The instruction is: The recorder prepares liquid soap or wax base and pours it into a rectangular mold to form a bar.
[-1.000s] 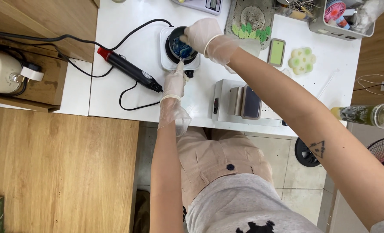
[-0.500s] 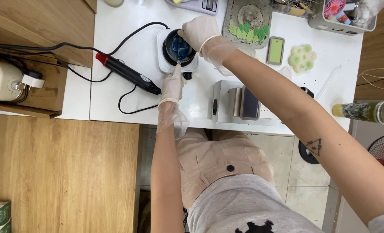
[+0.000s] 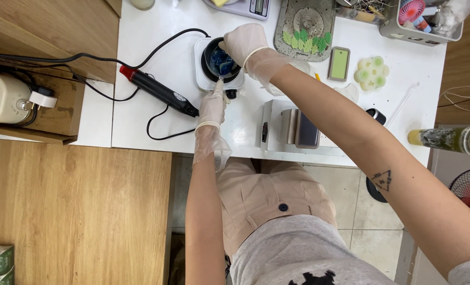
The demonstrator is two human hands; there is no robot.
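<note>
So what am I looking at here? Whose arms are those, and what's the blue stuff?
The picture comes from a camera worn on a person's head, looking straight down, so you see their own two arms and lap. Both hands wear thin see-through gloves. The right hand rests on the rim of a dark round pot with blue stuff inside, which sits on a small white square base. The left hand touches the near edge of that base; I cannot tell what it pinches, if anything. All this is on a white table. Beside the left hand lies a black wand-shaped tool with a red tip and a cord. Farther right are a green rectangular mould and a pale green flower-shaped piece.
</note>
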